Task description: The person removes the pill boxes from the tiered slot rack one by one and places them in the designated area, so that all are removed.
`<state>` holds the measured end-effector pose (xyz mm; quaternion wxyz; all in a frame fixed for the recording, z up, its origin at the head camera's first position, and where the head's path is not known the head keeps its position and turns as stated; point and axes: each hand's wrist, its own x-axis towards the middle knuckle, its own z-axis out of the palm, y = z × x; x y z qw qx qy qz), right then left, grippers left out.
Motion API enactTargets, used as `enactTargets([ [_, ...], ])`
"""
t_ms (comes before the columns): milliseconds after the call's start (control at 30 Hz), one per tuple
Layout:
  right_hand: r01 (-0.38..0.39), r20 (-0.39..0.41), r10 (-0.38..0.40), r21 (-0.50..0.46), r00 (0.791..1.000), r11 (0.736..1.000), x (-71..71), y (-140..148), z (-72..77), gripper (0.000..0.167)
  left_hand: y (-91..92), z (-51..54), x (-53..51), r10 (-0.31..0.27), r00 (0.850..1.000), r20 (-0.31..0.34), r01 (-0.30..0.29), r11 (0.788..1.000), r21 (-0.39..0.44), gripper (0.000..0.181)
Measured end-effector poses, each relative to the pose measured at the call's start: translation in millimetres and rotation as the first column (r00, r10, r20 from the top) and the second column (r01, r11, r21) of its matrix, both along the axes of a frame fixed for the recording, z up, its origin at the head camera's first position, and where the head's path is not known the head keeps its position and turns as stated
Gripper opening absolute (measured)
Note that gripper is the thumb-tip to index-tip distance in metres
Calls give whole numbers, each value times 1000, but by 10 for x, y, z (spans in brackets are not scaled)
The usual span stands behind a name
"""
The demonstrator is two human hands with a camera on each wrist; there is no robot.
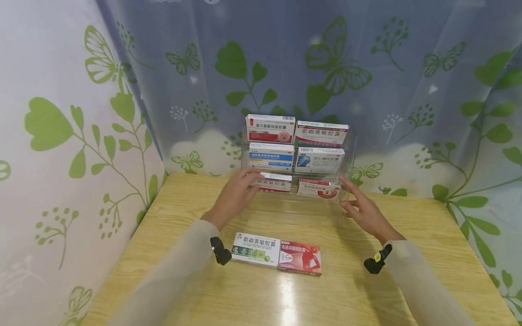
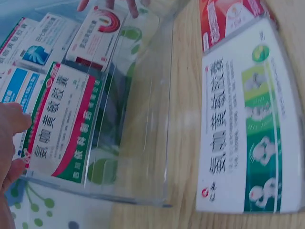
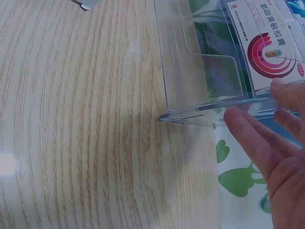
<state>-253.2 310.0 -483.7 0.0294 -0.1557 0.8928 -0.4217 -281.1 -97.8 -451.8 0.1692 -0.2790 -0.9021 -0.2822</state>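
A clear tiered rack [image 1: 291,206] holds medicine boxes in three rows of two. My left hand [image 1: 234,194] pinches the left end of the bottom-left white, red and green box [image 2: 59,124], with finger and thumb at its edges in the left wrist view. On the other side, my right hand [image 1: 364,215] touches the rack's right side panel with fairly straight fingers [image 3: 252,138]; its thumb is close to the bottom-right box with red rings [image 3: 269,47]. In front of the rack, a white and green box [image 1: 255,250] and a red box [image 1: 300,258] lie side by side.
The wooden table [image 1: 338,299] carries the rack near its back edge. Behind it hangs a blue-grey curtain [image 1: 277,27] with green leaves and butterflies, and patterned cloth also stands at the left and right.
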Motion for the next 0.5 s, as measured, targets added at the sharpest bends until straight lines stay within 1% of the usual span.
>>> enactTargets([
  [33,2,3,-2,0,1000,1000,0,2,0,81,-18,8,-18,9,1000,-29,-9,1000,-16,28],
  [167,13,11,-13,5,1000,1000,1,8,0,81,-42,36,-57,45,997,-68,-52,993,-106,35],
  [300,20,15,-20,9,1000,1000,-5,2,-6,81,-7,48,-69,66,992,-108,-87,977,-196,35],
  [400,21,10,-21,13,1000,1000,-14,-1,-18,81,27,53,-77,87,985,-151,-121,965,-233,32],
  [500,23,7,-24,18,1000,1000,-19,-1,-22,81,54,67,-90,113,978,-178,-158,951,-267,31],
])
